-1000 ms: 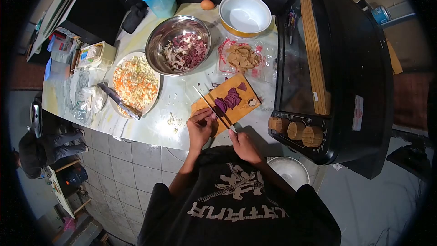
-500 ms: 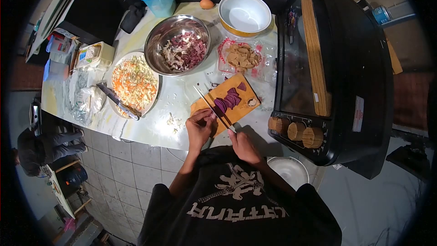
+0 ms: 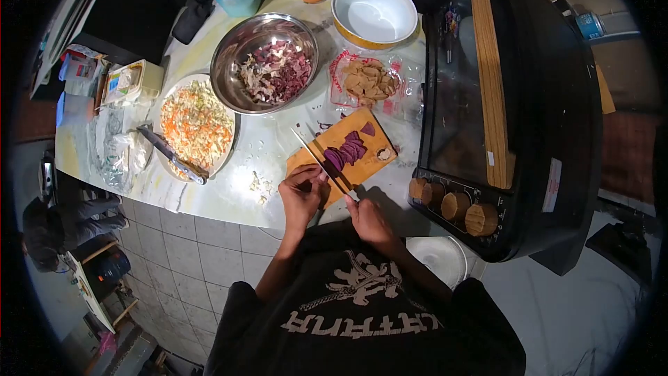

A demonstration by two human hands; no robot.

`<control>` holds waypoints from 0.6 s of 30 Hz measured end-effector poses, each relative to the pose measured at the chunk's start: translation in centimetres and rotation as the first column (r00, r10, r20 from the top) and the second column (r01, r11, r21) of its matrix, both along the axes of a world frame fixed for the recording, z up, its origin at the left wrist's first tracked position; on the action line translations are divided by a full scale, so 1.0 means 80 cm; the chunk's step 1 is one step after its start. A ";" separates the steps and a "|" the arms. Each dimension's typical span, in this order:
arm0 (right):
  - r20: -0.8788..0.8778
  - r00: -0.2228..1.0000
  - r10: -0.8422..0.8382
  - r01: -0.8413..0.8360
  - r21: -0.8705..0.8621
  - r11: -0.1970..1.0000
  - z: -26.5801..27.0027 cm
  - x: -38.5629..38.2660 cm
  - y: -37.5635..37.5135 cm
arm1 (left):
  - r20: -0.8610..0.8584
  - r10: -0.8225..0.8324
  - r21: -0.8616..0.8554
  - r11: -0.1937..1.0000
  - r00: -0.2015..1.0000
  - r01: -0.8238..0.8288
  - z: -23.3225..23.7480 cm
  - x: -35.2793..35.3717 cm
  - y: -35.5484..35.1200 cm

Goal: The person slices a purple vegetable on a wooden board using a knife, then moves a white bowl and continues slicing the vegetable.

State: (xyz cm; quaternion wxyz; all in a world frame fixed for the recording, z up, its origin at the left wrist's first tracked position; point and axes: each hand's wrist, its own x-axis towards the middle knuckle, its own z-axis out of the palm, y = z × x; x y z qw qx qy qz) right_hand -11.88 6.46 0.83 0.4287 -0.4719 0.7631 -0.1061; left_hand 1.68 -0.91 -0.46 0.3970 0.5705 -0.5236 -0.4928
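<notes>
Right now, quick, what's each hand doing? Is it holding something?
Left hand: fingers bent close beside the blade; can't tell if anything's in its grip.
Right hand: closed, holding the knife by its handle.

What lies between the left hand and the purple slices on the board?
The knife in the right hand, its blade over the cutting board; the head view shows it.
</notes>
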 end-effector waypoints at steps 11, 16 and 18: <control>0.031 1.000 0.000 -0.004 0.137 0.991 0.000 0.000 -0.011 | 0.078 0.017 -0.040 0.999 0.997 -0.013 0.003 -0.003 0.000; 0.072 0.997 -0.003 -0.006 0.124 0.992 -0.012 -0.001 -0.015 | 0.061 0.012 -0.071 0.997 0.998 -0.008 -0.006 -0.002 0.002; 0.097 0.995 -0.006 -0.001 0.074 0.997 -0.011 0.001 -0.016 | 0.051 0.044 0.004 0.999 0.998 -0.044 -0.004 -0.004 0.002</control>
